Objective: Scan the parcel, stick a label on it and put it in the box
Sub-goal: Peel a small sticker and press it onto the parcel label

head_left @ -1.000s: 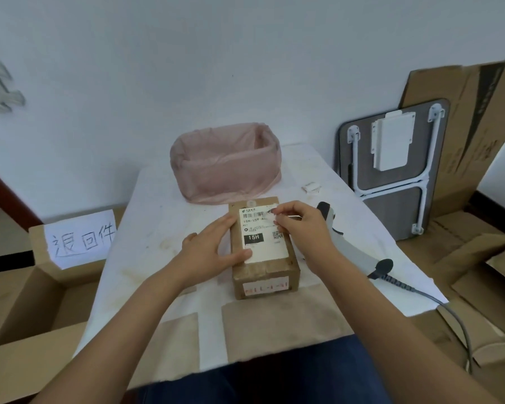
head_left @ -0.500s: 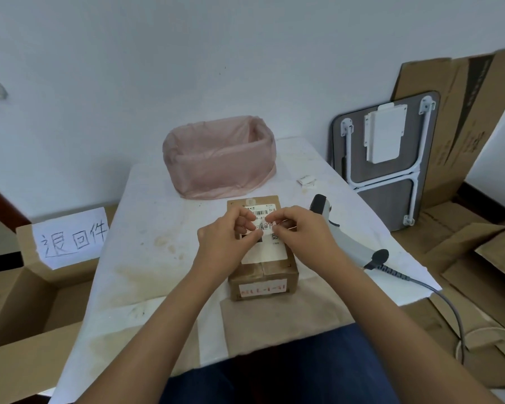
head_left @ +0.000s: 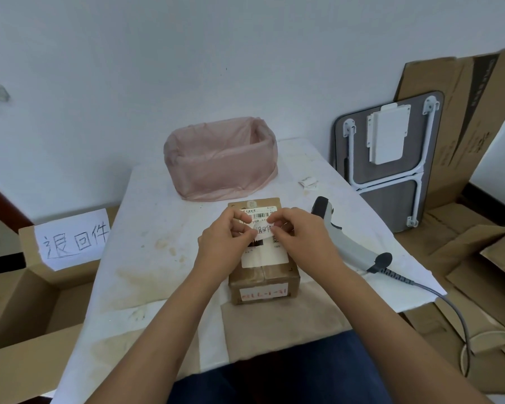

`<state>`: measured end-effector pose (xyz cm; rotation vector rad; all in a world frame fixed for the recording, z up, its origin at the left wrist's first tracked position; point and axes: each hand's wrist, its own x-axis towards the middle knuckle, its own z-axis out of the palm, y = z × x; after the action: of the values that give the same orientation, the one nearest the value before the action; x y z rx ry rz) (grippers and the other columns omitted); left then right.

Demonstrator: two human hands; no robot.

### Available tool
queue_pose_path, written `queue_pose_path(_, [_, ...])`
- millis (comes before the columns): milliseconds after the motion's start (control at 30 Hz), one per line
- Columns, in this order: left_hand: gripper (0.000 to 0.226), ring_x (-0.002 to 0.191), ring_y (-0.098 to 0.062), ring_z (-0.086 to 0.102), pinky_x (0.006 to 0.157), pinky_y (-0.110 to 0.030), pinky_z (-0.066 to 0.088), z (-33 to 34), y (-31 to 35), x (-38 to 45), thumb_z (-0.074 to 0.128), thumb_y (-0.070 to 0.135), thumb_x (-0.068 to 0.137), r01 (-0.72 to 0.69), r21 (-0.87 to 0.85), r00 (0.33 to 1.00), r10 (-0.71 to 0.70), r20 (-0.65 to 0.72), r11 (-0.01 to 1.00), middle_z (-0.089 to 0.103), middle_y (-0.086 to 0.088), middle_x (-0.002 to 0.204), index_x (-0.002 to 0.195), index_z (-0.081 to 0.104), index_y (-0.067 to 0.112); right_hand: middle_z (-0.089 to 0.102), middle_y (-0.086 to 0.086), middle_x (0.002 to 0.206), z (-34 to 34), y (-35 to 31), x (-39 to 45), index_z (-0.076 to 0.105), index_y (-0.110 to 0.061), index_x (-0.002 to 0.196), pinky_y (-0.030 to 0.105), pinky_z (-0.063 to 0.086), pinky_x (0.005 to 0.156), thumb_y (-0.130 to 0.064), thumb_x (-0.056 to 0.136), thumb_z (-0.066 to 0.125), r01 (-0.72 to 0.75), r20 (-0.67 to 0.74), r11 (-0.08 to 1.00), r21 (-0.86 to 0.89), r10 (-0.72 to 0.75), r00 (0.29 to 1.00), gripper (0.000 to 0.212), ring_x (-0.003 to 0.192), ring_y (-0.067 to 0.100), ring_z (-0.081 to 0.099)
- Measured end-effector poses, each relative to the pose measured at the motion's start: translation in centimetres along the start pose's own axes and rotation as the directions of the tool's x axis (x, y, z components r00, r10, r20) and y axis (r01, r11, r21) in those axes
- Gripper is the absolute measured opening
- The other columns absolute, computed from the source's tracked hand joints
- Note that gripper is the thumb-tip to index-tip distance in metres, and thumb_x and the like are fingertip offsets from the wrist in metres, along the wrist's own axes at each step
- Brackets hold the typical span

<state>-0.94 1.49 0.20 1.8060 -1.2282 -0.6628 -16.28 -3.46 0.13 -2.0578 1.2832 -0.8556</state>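
A small brown parcel (head_left: 264, 279) with a white shipping label lies on the white table (head_left: 146, 228) in front of me. Above its top, my left hand (head_left: 226, 243) and my right hand (head_left: 299, 234) pinch a small white handwritten label (head_left: 262, 231) between their fingertips. The label is curled and I cannot tell whether it touches the parcel. An open cardboard box (head_left: 21, 290) with a handwritten paper sign (head_left: 72, 239) stands on the floor at the left. The grey barcode scanner (head_left: 344, 240) lies on the table right of the parcel, untouched.
A pink plastic-lined bin (head_left: 220, 160) stands behind the parcel. A small white paper scrap (head_left: 308, 182) lies near the table's far right. The scanner cable (head_left: 438, 298) trails off the right edge. A folded table (head_left: 388, 158) and flattened cardboard (head_left: 464, 118) lean at the right.
My left hand left the parcel's side and joined my right hand over the parcel. Both hands now hold the small label, which has come away more and shows its handwriting.
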Motion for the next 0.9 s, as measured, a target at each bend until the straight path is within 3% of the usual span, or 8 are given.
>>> queue_pose_path(167, [0.018, 0.085, -0.005, 0.066, 0.092, -0.051, 0.048, 0.0, 0.4, 0.6, 0.071, 0.031, 0.081, 0.023, 0.058, 1.000, -0.023, 0.011, 0.998, 0.072, 0.016, 0.080, 0.085, 0.053, 0.032, 0.061, -0.008, 0.086, 0.1, 0.2, 0.3, 0.067, -0.023, 0.103, 0.027, 0.051, 0.076, -0.022, 0.091, 0.061, 0.020, 0.012, 0.996, -0.084, -0.019, 1.000, 0.014, 0.073, 0.006, 0.054])
queue_pose_path(467, [0.017, 0.088, -0.006, 0.065, 0.088, -0.049, 0.051, 0.1, 0.2, 1.2, 0.068, 0.031, 0.084, 0.035, 0.116, 0.999, -0.036, 0.009, 0.993, 0.071, 0.016, 0.082, 0.088, 0.052, 0.032, 0.062, -0.008, 0.087, 0.4, 0.2, 0.4, 0.067, -0.026, 0.103, 0.033, 0.053, 0.077, -0.025, 0.090, 0.060, 0.012, 0.043, 0.991, -0.135, -0.006, 0.999, 0.015, 0.076, 0.008, 0.055])
queue_pose_path(667, [0.017, 0.089, -0.013, 0.065, 0.090, -0.050, 0.048, 0.3, 0.3, 1.5, 0.067, 0.030, 0.083, 0.031, 0.144, 0.999, -0.033, 0.015, 0.989, 0.070, 0.013, 0.079, 0.087, 0.050, 0.031, 0.057, -0.009, 0.085, 0.5, 0.3, 0.4, 0.068, -0.026, 0.103, 0.031, 0.051, 0.076, -0.027, 0.089, 0.063, 0.001, 0.048, 0.989, -0.148, 0.006, 0.999, 0.014, 0.079, 0.008, 0.055])
queue_pose_path(900, [0.016, 0.088, -0.011, 0.064, 0.092, -0.050, 0.047, 0.4, 0.0, 1.5, 0.065, 0.028, 0.083, 0.026, 0.150, 1.000, -0.027, 0.003, 0.988, 0.069, 0.012, 0.081, 0.084, 0.050, 0.032, 0.049, -0.008, 0.081, 0.9, 0.9, 0.2, 0.067, -0.027, 0.097, 0.023, 0.040, 0.065, -0.030, 0.087, 0.066, -0.060, 0.019, 0.995, -0.076, 0.061, 0.998, 0.011, 0.073, 0.007, 0.049])
